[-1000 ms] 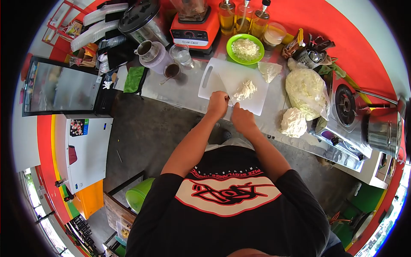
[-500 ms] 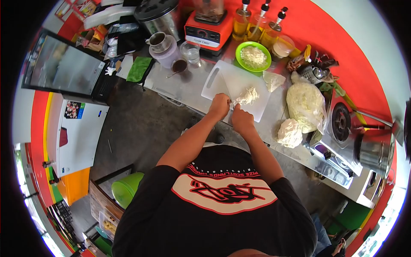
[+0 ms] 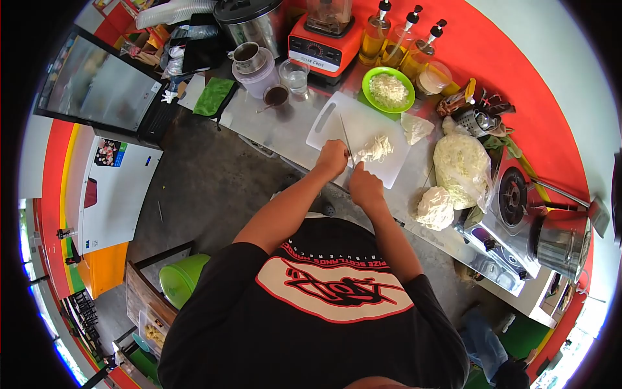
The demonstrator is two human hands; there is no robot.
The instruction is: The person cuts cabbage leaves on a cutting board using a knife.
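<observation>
A knife [image 3: 345, 131] points away from me over the white cutting board [image 3: 327, 120], its blade slanting up and left. My right hand [image 3: 367, 186] is closed round its handle at the board's near edge, with the index finger stretched towards the blade. My left hand [image 3: 333, 159] is closed just left of the blade; what its fingers hold is hidden. Pale shreds [image 3: 377, 149] lie on the board to the right of the blade. Beyond the board stands a green bowl [image 3: 367, 96] holding more pale shreds. A pale wedge [image 3: 416, 128] lies at the board's right corner.
On the right are a pale leafy chunk [image 3: 435, 208], a filled clear bag [image 3: 461, 162] and a stove [image 3: 514, 194] with a pot [image 3: 562, 243]. A red blender [image 3: 324, 47], oil bottles [image 3: 374, 39] and a dark cup [image 3: 276, 96] stand behind. Another person's legs [image 3: 483, 343] show lower right.
The view has turned and shifted, so the counter items sit farther right and the fridge higher. Both hands remain at the board's near edge. Another person has come into view lower right.
</observation>
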